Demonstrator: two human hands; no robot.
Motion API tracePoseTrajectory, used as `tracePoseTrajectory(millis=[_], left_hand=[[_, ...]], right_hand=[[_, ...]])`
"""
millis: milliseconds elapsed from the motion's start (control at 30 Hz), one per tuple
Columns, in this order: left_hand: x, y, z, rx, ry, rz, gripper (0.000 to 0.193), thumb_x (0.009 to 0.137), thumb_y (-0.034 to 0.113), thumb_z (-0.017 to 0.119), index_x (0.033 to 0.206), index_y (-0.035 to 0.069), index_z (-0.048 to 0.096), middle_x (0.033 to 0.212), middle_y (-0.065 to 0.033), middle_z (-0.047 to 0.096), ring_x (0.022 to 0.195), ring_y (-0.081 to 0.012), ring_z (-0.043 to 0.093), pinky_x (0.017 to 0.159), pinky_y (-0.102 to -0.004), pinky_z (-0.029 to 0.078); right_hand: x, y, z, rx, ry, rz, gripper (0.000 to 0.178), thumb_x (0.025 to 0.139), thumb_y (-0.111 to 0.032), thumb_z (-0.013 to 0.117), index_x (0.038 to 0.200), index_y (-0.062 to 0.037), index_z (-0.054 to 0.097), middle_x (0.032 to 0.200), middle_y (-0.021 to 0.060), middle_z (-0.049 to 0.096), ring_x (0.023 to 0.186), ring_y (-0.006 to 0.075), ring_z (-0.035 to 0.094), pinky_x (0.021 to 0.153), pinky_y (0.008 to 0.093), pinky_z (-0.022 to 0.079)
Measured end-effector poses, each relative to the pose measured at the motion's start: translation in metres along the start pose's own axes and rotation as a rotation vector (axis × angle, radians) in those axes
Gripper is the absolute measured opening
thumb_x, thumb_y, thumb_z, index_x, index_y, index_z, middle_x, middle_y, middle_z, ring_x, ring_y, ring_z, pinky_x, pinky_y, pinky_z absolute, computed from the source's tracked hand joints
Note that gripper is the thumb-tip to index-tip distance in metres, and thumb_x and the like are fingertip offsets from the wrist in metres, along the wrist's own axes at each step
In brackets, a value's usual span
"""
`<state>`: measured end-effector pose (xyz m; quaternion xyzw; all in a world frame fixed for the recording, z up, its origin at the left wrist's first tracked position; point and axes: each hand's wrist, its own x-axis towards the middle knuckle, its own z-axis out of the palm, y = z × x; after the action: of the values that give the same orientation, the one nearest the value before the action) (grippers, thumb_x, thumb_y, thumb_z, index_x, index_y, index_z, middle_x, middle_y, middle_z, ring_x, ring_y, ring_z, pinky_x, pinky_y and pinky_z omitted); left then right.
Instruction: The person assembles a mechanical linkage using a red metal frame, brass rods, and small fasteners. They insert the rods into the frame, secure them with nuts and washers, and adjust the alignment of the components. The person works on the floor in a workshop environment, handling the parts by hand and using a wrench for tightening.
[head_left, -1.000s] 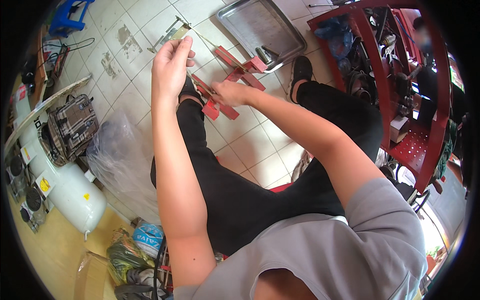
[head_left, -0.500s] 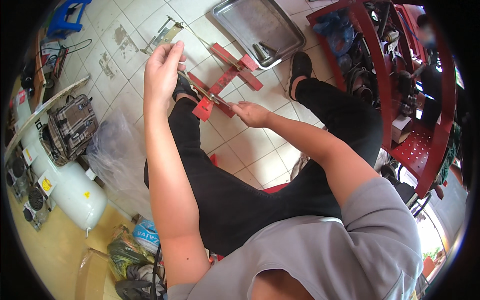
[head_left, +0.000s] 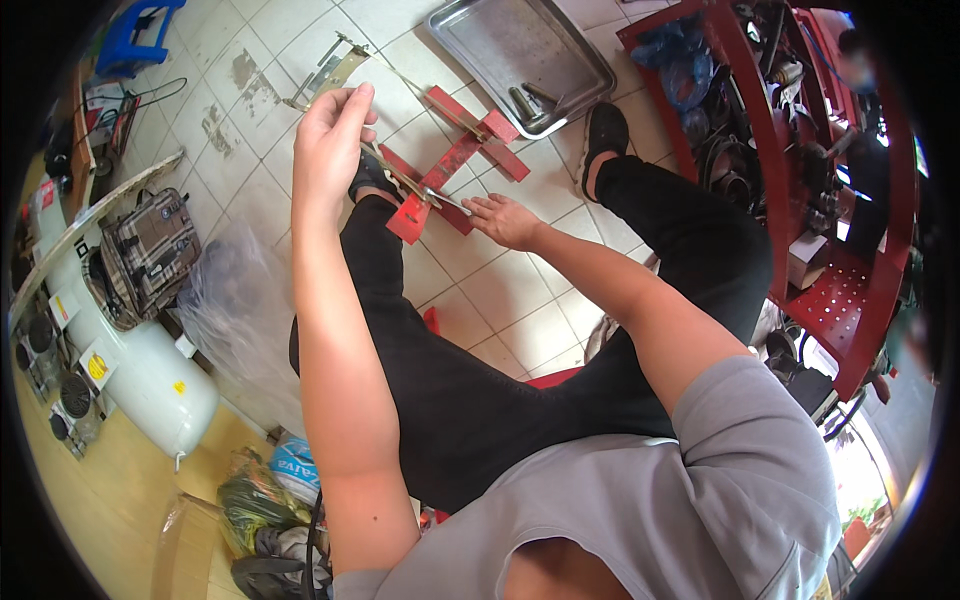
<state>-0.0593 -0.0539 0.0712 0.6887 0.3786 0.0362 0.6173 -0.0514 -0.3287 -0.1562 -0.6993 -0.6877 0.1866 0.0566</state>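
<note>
A red steel stand [head_left: 452, 163] with crossed bars stands on the floor between my feet. Thin metal rods run along it to a metal bracket [head_left: 345, 70] at its far left end. My left hand [head_left: 328, 140] is over the near rod beside that bracket, thumb raised and fingers curled. Whatever those fingers hold is hidden behind the hand. A silver rod end [head_left: 452, 205] sticks out at the stand's near side. My right hand [head_left: 505, 221] is just right of it, fingers stretched and apart, with nothing visible in them.
A metal tray [head_left: 520, 65] holding several small metal cylinders lies beyond the stand. To the right is a red rack [head_left: 765, 150] crowded with parts. At the left are a white tank [head_left: 160, 390], a checked bag [head_left: 150, 255] and clear plastic [head_left: 235, 300]. A blue stool [head_left: 140, 40] is far left.
My right hand's fingers have come off the silver rod end and spread out. The left hand keeps its place by the bracket.
</note>
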Motion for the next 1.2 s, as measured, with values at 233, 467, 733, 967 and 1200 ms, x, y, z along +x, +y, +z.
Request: tracePoseTrajectory(millis=[233, 467, 733, 967, 1200], left_hand=[[0.002, -0.002, 0.004, -0.069, 0.019, 0.081, 0.037, 0.088, 0.037, 0.060, 0.098, 0.001, 0.061, 0.081, -0.0029, 0.060, 0.070, -0.0099, 0.054, 0.064, -0.0241, 0.043], [-0.002, -0.006, -0.002, -0.050, 0.033, 0.115, 0.042, 0.086, 0.039, 0.062, 0.100, -0.001, 0.062, 0.082, -0.0044, 0.062, 0.070, -0.0111, 0.056, 0.069, -0.0255, 0.046], [-0.005, -0.005, -0.008, -0.029, 0.050, 0.092, 0.043, 0.086, 0.041, 0.061, 0.097, 0.000, 0.063, 0.083, -0.0048, 0.062, 0.073, -0.0118, 0.057, 0.070, -0.0252, 0.045], [-0.001, -0.012, -0.015, -0.014, 0.037, 0.074, 0.041, 0.086, 0.040, 0.061, 0.094, 0.000, 0.062, 0.082, -0.0042, 0.062, 0.072, -0.0117, 0.056, 0.070, -0.0255, 0.045], [-0.007, -0.010, -0.014, -0.007, 0.012, 0.027, 0.027, 0.087, 0.027, 0.058, 0.093, 0.001, 0.062, 0.080, -0.0036, 0.061, 0.071, -0.0114, 0.055, 0.068, -0.0250, 0.045]], right_hand=[[-0.001, -0.005, -0.016, 0.234, 0.037, 0.192, 0.026, 0.084, -0.011, 0.048, 0.106, -0.0060, 0.060, 0.123, 0.0156, 0.056, 0.114, 0.0261, 0.054, 0.097, 0.0376, 0.041], [0.010, -0.027, -0.059, 0.807, 0.054, 0.539, 0.022, 0.078, -0.009, 0.060, 0.099, -0.0012, 0.064, 0.094, 0.0164, 0.067, 0.086, 0.0280, 0.066, 0.078, 0.0356, 0.052], [0.044, -0.027, -0.101, 0.904, 0.132, 0.524, 0.027, 0.082, -0.015, 0.062, 0.106, -0.0023, 0.063, 0.095, 0.0144, 0.067, 0.083, 0.0235, 0.064, 0.077, 0.0328, 0.050], [0.073, -0.007, -0.110, 1.019, 0.334, 0.519, 0.029, 0.084, -0.018, 0.060, 0.107, -0.0008, 0.063, 0.093, 0.0104, 0.067, 0.076, 0.0174, 0.061, 0.073, 0.0311, 0.048], [0.080, -0.004, -0.125, 0.887, 0.585, 0.683, 0.029, 0.079, -0.019, 0.056, 0.102, -0.0014, 0.058, 0.086, 0.0152, 0.064, 0.074, 0.0224, 0.061, 0.070, 0.0321, 0.048]])
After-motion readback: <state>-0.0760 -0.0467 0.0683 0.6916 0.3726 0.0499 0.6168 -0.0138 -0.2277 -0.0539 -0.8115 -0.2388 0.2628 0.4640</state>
